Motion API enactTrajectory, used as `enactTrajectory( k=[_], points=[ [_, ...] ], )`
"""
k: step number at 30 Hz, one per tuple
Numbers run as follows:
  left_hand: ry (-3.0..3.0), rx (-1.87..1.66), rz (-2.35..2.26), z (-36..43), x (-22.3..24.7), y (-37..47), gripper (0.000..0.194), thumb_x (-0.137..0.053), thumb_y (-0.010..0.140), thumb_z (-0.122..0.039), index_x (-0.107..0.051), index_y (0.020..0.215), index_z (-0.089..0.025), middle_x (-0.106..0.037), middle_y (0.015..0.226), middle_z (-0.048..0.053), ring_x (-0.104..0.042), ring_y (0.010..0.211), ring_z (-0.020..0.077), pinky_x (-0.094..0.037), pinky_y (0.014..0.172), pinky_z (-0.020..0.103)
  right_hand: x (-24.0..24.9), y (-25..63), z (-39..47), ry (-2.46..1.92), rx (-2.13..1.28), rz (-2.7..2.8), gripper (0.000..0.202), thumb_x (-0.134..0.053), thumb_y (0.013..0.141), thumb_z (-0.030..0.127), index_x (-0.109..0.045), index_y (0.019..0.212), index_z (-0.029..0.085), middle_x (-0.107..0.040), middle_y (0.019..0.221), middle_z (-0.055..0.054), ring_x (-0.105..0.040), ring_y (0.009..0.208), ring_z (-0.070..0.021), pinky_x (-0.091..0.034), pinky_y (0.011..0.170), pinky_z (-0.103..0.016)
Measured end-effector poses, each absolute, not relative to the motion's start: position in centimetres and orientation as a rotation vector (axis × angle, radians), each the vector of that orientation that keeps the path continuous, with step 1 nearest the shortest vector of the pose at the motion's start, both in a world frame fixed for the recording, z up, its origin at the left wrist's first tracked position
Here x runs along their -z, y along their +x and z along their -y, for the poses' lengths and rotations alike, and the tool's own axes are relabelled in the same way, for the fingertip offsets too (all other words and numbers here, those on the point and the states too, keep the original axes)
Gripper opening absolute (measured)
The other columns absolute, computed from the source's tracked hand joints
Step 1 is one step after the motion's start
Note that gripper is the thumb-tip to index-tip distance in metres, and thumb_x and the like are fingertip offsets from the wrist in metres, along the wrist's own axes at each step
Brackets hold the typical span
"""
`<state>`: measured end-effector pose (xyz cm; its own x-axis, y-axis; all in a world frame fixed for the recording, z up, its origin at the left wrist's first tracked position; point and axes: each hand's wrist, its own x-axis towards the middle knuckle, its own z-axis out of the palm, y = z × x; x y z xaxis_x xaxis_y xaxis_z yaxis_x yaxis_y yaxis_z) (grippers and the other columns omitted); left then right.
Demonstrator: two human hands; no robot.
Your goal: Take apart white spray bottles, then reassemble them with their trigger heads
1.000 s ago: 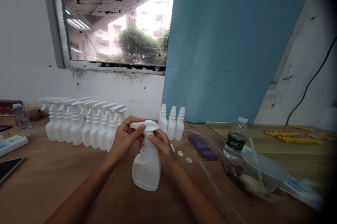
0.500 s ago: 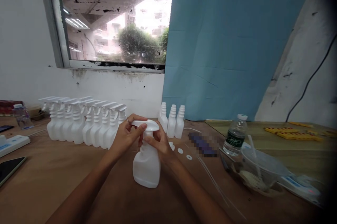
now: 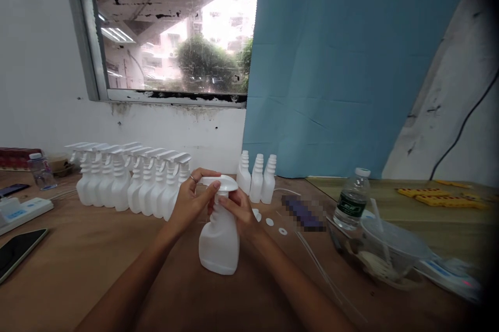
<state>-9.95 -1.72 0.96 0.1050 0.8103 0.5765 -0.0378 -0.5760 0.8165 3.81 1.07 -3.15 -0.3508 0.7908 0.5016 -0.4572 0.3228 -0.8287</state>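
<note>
A white spray bottle (image 3: 219, 246) stands upright on the brown table (image 3: 97, 264), with a white trigger head (image 3: 225, 183) on its neck. My left hand (image 3: 194, 198) is closed on the trigger head, thumb on its near side and fingers over the top. At the bottle's neck, just under the head, my right hand (image 3: 238, 211) is closed, its far fingers partly hidden. Behind on the left is a double row of white spray bottles with heads (image 3: 120, 186). Several headless bottles (image 3: 256, 181) stand beyond my right hand.
Small white discs (image 3: 270, 222) and thin clear tubes (image 3: 317, 264) lie right of the bottle. Farther right are a water bottle (image 3: 351, 202) and a plastic bowl (image 3: 393, 243). A phone (image 3: 21, 251) and a power strip (image 3: 29, 213) lie at the left.
The whole view has shifted slightly, so the surroundings appear a little farther right. Both hands keep nearly the same hold on the bottle and its head.
</note>
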Motion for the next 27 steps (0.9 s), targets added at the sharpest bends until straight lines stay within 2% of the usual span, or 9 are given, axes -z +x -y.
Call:
enactTrajectory(
  k=[2,4,6,9,13,16,21,23,27],
  points=[
    [1.698,-1.524,-0.727,1.8,-1.0,-10.2,0.031,-0.063,0.086,-0.039,-0.058,0.109,-0.019,-0.061,0.066,-0.003,-0.054,0.044,0.0084,-0.047,0.046,0.021,3.3,3.8,-1.1,-0.320,-1.363,1.409,0.032,-0.073,0.076,0.038,-0.059,0.097,0.017,-0.065,0.073,-0.003,-0.061,0.060,-0.0166,-0.051,0.056,-0.030],
    [1.694,-1.546,-0.671,1.8,-0.7,-10.6,0.041,-0.060,0.087,-0.041,-0.052,0.123,-0.022,-0.067,0.095,0.004,-0.059,0.055,0.0098,-0.051,0.053,0.023,3.2,3.7,-1.1,-0.344,-1.334,1.399,0.032,-0.075,0.073,0.037,-0.061,0.094,0.017,-0.065,0.072,-0.003,-0.061,0.060,-0.0172,-0.051,0.056,-0.030],
    [1.680,-1.655,-0.671,1.7,0.2,-11.1,0.051,-0.060,0.087,-0.040,-0.044,0.133,-0.026,-0.058,0.124,0.009,-0.065,0.082,0.0149,-0.054,0.071,0.027,2.9,3.6,-1.0,-0.370,-1.312,1.391,0.034,-0.077,0.070,0.036,-0.061,0.094,0.017,-0.064,0.070,-0.002,-0.061,0.059,-0.0169,-0.050,0.055,-0.029],
    [1.667,-1.743,-0.793,1.8,2.9,-12.2,0.052,-0.059,0.088,-0.038,-0.040,0.134,-0.025,-0.053,0.131,0.009,-0.056,0.113,0.0207,-0.048,0.092,0.032,2.1,3.8,-0.8,-0.363,-1.377,1.421,0.031,-0.075,0.070,0.034,-0.062,0.092,0.017,-0.062,0.065,0.000,-0.057,0.055,-0.0144,-0.047,0.052,-0.027],
    [1.876,-1.419,-0.972,2.4,8.2,-13.6,0.040,-0.057,0.090,-0.036,-0.047,0.127,-0.025,-0.059,0.122,0.009,-0.060,0.103,0.0220,-0.050,0.086,0.035,0.9,4.2,-0.9,-0.305,-1.591,1.472,0.026,-0.071,0.067,0.022,-0.063,0.091,0.019,-0.060,0.071,0.002,-0.055,0.059,-0.0125,-0.046,0.059,-0.026],
    [2.130,-1.299,-1.038,2.7,11.1,-14.1,0.034,-0.057,0.090,-0.031,-0.051,0.123,-0.027,-0.056,0.128,0.009,-0.057,0.111,0.0244,-0.051,0.085,0.035,0.5,4.1,-1.0,-0.343,-1.679,1.500,0.024,-0.067,0.063,0.016,-0.063,0.087,0.019,-0.058,0.078,0.002,-0.054,0.064,-0.0117,-0.046,0.063,-0.025],
    [2.312,-1.353,-1.041,2.7,12.2,-14.0,0.042,-0.058,0.088,-0.023,-0.044,0.128,-0.027,-0.052,0.134,0.010,-0.055,0.116,0.0258,-0.051,0.088,0.038,0.9,3.4,-0.7,-0.518,-1.528,1.490,0.016,-0.060,0.067,0.020,-0.062,0.083,0.019,-0.055,0.068,0.003,-0.048,0.061,-0.0123,-0.040,0.057,-0.023],
    [2.332,-1.378,-1.046,2.6,12.1,-13.8,0.041,-0.059,0.086,-0.021,-0.045,0.125,-0.025,-0.052,0.132,0.011,-0.056,0.114,0.0256,-0.052,0.087,0.038,1.1,3.3,-0.4,-0.553,-1.430,1.518,0.018,-0.060,0.067,0.022,-0.062,0.084,0.019,-0.057,0.073,0.002,-0.049,0.066,-0.0134,-0.041,0.061,-0.024],
    [2.339,-1.377,-1.107,2.7,12.4,-13.7,0.040,-0.059,0.085,-0.019,-0.044,0.121,-0.025,-0.053,0.128,0.011,-0.062,0.098,0.0216,-0.055,0.072,0.032,1.3,3.0,-0.3,-0.594,-1.323,1.563,0.028,-0.057,0.070,0.026,-0.063,0.096,0.020,-0.059,0.081,0.000,-0.049,0.067,-0.0141,-0.041,0.061,-0.024]
  ],
)
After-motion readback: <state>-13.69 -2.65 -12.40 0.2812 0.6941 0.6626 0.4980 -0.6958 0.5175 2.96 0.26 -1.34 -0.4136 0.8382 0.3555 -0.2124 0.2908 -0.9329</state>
